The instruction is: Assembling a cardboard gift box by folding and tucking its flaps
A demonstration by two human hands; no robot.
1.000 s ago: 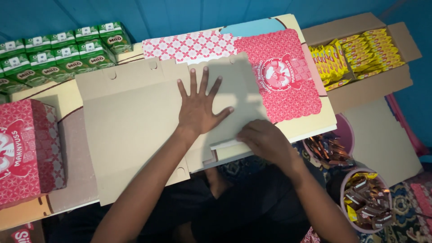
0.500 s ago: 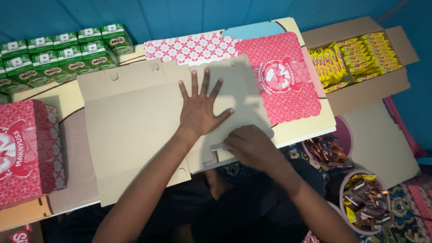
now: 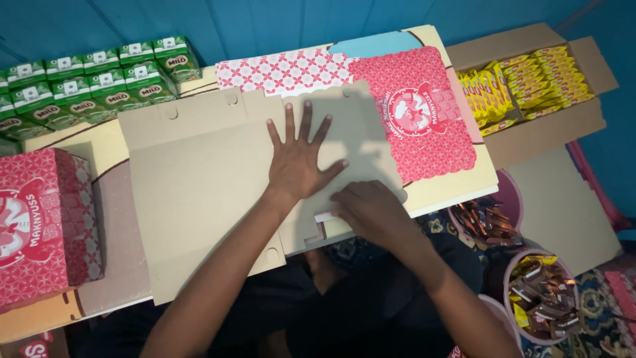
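Cardboard box blank (image 3: 199, 199) lies flat on the desk (image 3: 457, 192); my left hand (image 3: 298, 162) still presses it, fingers spread, while my right hand (image 3: 371, 209), fingers curled, has moved onto its flap.

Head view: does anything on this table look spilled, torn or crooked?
Nothing stands out. The left hand lies flat on an unfolded cardboard sheet, the right hand works its near edge, and the green cartons stand in tidy rows.
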